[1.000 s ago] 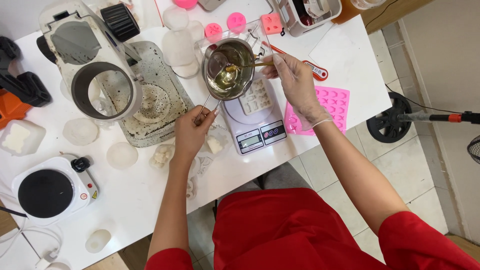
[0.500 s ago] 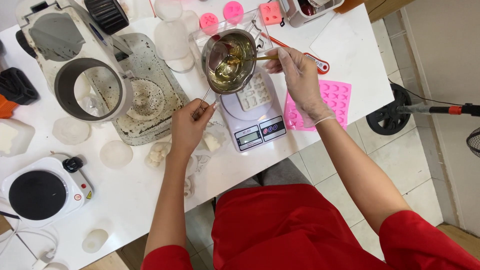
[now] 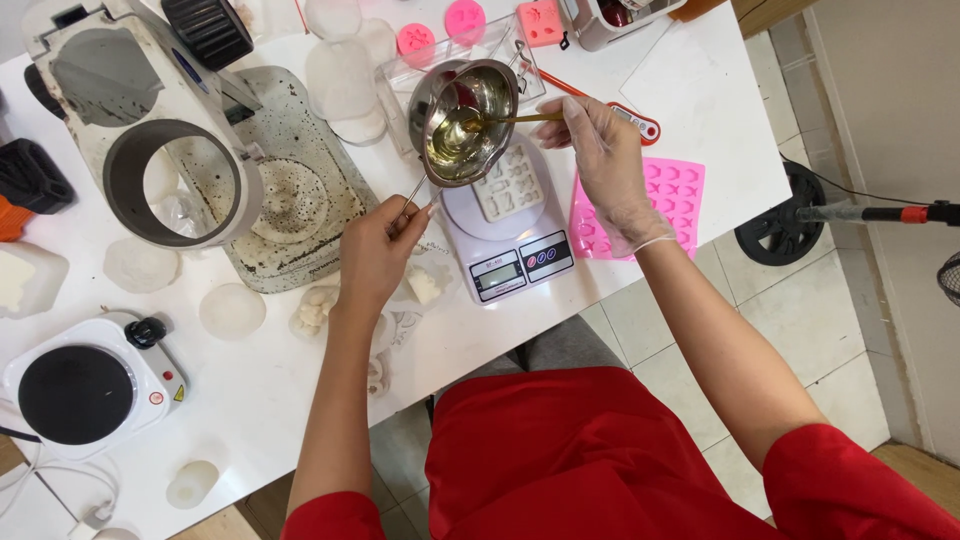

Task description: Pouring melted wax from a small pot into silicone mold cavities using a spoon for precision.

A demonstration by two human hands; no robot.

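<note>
While the left hand [image 3: 375, 255] closes around the thin handle of a small round stainless steel pot [image 3: 465, 120], it holds that pot tilted in the air just above a white kitchen scale [image 3: 505, 235]. Inside the pot sits a pool of clear yellowish melted liquid [image 3: 455, 135]. From the far side of that grip, the gloved right hand [image 3: 600, 165] pinches a slim gold-coloured spoon [image 3: 510, 118], whose bowl dips into the liquid. Directly beneath the pot, on the scale's platform, rests a white silicone mould [image 3: 510, 185] with small shaped cavities; whether any cavity is filled cannot be told. Just outside the right hand lies a pink silicone mould [image 3: 665, 205], whose cavities look empty. Judging by this, the melting looks done, most liquid remains in the pot, and filling the moulds seems barely begun. Beyond the left wrist, a white hotplate [image 3: 75, 385] sits well apart on the white table [image 3: 250, 400].
</note>
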